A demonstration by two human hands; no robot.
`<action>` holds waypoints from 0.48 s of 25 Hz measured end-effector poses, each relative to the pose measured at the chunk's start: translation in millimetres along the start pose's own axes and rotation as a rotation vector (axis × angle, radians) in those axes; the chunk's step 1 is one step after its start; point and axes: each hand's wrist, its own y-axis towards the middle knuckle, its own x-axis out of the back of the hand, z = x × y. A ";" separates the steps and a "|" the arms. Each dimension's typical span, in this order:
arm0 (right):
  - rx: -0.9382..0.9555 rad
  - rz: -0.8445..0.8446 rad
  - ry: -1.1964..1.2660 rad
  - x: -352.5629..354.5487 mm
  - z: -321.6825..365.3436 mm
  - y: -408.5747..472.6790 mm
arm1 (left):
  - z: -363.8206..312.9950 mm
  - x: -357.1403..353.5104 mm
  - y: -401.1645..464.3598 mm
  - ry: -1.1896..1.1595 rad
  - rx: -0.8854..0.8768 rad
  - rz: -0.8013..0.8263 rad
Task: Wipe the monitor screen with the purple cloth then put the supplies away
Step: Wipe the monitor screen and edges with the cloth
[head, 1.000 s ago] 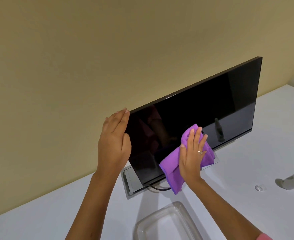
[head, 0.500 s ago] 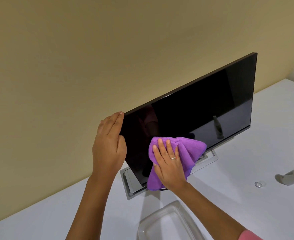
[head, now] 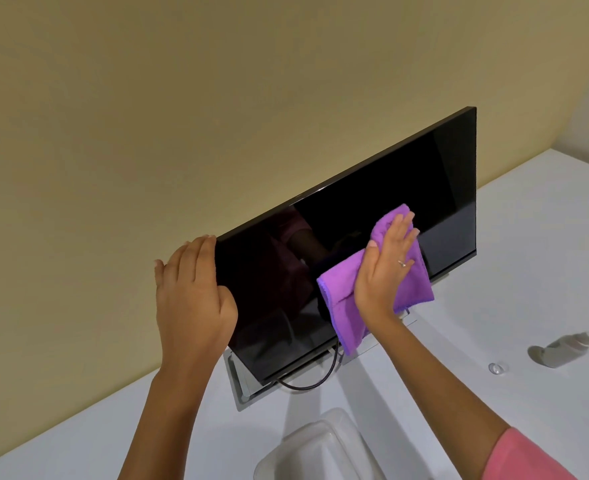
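A black monitor point(head: 383, 202) stands on a silver base on the white table, its dark screen facing me. My left hand point(head: 192, 292) grips the monitor's left edge, fingers over the top corner. My right hand point(head: 384, 268) lies flat on the purple cloth point(head: 346, 306) and presses it against the lower middle of the screen. The cloth hangs down past the screen's bottom edge.
A clear plastic container point(head: 320, 445) sits on the white table point(head: 528, 271) in front of the monitor. A small spray bottle point(head: 559, 349) lies on its side at the right, its clear cap point(head: 495, 368) beside it. A black cable point(head: 306, 382) loops under the monitor. A beige wall stands behind.
My right hand has swept the purple cloth from the lower left of the screen to the right and upward. My left hand still holds the monitor's left edge.
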 end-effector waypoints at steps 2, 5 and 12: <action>0.166 0.054 -0.055 -2.8 11.5 -4.1 | -14.4 -1.8 5.2 0.027 -0.018 0.030; 0.480 0.160 -0.335 -10.8 5.2 -24.8 | -38.3 -8.0 16.8 0.031 -0.067 0.061; 0.673 0.210 -0.646 16.0 -69.0 -13.3 | -82.4 -24.0 37.8 0.057 -0.125 0.124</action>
